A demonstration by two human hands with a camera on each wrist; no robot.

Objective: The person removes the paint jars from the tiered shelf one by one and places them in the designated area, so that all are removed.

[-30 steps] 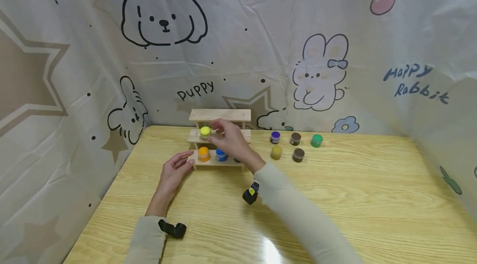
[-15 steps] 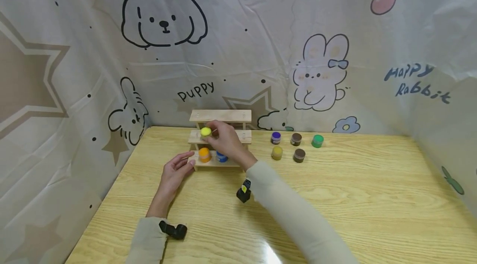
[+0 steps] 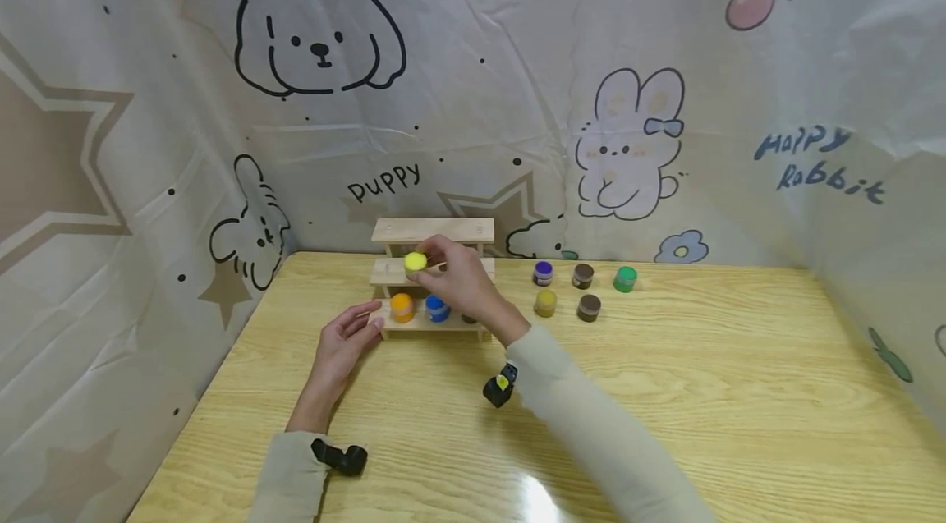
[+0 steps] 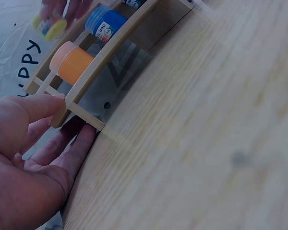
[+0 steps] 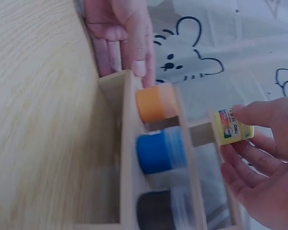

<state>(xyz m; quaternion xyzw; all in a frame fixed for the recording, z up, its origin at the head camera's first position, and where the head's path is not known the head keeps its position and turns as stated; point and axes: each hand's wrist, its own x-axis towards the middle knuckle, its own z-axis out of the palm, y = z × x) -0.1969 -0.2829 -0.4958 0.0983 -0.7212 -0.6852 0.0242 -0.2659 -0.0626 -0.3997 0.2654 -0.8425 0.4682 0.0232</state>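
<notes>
A small yellow cylindrical jar (image 3: 415, 263) is being pinched by the right hand (image 3: 460, 278) near the middle shelf (image 3: 385, 270) of a three-tiered pale wooden rack (image 3: 432, 229), whose lowest shelf (image 3: 421, 326) is being gripped at its left end by the left hand (image 3: 343, 344).

Five jars (image 3: 583, 277) stand right of the rack (image 3: 432, 229)

backdrop (image 3: 525, 22): PUPPY, Happy Rabbit | yellow jar (image 5: 234, 128): neo | blue jar (image 4: 106, 23): neo
</notes>
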